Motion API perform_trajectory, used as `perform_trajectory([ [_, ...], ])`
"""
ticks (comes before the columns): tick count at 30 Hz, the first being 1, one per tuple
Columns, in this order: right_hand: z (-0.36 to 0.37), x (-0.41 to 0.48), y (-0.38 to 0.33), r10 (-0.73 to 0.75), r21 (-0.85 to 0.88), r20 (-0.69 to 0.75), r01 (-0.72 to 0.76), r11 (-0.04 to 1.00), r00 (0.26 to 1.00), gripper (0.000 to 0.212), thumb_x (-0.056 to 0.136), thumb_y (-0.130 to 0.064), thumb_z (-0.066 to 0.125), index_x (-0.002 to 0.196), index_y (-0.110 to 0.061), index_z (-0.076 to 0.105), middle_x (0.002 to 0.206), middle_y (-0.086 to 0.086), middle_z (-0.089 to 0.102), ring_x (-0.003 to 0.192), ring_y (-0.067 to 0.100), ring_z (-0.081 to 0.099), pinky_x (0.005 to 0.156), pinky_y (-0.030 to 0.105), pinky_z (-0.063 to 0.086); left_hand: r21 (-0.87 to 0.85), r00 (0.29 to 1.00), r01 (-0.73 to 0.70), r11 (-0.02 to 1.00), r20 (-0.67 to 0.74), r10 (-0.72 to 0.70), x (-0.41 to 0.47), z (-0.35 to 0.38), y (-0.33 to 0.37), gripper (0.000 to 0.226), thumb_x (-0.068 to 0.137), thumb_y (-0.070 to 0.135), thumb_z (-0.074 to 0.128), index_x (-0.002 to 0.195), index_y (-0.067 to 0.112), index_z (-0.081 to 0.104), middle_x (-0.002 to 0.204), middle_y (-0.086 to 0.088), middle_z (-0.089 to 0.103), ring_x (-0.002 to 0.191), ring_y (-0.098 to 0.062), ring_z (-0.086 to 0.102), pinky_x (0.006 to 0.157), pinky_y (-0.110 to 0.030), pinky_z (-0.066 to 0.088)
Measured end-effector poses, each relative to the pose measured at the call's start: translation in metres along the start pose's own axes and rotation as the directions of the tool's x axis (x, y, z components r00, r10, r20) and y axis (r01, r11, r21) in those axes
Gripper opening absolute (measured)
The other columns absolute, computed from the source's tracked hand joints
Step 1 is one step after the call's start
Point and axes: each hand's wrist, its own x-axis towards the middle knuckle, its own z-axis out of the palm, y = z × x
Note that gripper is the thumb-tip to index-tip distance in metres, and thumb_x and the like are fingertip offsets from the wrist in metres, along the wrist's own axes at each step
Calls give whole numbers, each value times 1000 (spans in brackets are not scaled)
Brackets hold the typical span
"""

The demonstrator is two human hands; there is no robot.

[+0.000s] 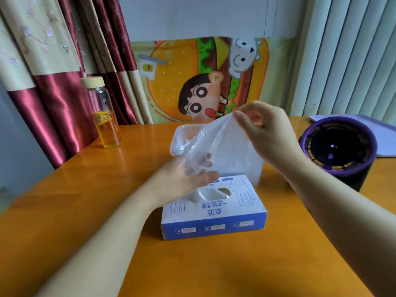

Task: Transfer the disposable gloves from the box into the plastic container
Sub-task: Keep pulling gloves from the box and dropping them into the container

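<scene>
A blue and white glove box (214,213) lies on the orange table, its oval opening showing more clear film. Behind it stands a translucent plastic container (250,166), mostly hidden by a clear disposable glove (212,142) held in the air above the box. My right hand (263,129) pinches the glove's upper end. My left hand (188,174) holds the glove's lower end, its fingers showing through the film, just above the box's far edge.
A glass bottle (105,116) of amber liquid with a pale lid stands at the left rear. A purple and black round device (338,148) sits at the right. A cartoon poster (192,82) and curtains (53,71) back the table (107,211).
</scene>
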Motion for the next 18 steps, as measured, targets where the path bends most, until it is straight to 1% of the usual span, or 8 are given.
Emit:
perform_trajectory([
  [2,-6,5,-6,-12,4,84,12,1000,996,2,90,-27,61,89,-26,63,79,-24,58,75,-6,56,64,2,38,-126,995,-92,988,-44,87,5,-8,9,65,66,65,59,127,49,46,120,24,60,111,8,56,88,-10,48],
  [5,-16,14,-15,-52,9,182,51,999,982,1,89,-25,64,89,-25,64,83,-21,61,77,-10,58,68,1,41,-322,987,-138,936,-124,103,19,-14,31,66,65,71,58,120,34,56,111,11,70,105,-5,65,85,-21,52],
  [7,-21,22,-21,-75,-5,232,79,997,970,3,88,-24,64,91,-22,66,84,-17,64,76,-9,60,69,3,44,-469,981,-145,871,-186,63,29,-15,43,40,79,50,58,112,28,60,101,8,73,97,-7,68,80,-24,53],
  [9,-27,32,-26,-94,-9,261,100,995,961,10,88,-25,64,97,-21,65,87,-16,64,79,-9,60,73,5,46,-529,965,-138,837,-264,-8,42,-21,54,19,91,29,58,109,28,62,98,6,73,92,-8,69,76,-25,56],
  [11,-32,39,-28,-77,34,288,71,997,955,30,84,-32,67,112,-26,59,99,-15,62,92,-5,60,81,11,48,-575,942,-124,808,-324,-86,54,-27,55,16,95,19,56,108,22,65,92,2,73,83,-10,70,65,-22,55],
  [14,-35,43,-22,13,130,391,-69,989,920,77,62,-50,72,129,-41,35,119,-14,53,109,2,53,90,19,46,-704,901,-108,702,-367,-230,69,-39,59,10,96,12,54,97,11,64,71,0,70,59,-8,67,49,-19,51],
  [16,-28,35,-13,50,118,449,-114,986,892,103,52,-55,74,140,-43,21,124,-19,45,110,-2,51,90,19,46,-756,884,-94,647,-363,-295,75,-42,60,17,97,10,51,84,11,63,64,2,67,54,-6,66,47,-18,51],
  [18,-16,25,-4,56,112,441,-117,987,896,115,52,-54,76,146,-43,11,119,-29,40,103,-9,52,84,13,48,-782,875,-44,621,-331,-355,80,-42,57,23,99,13,49,80,13,62,65,2,65,59,-8,65,53,-22,52],
])
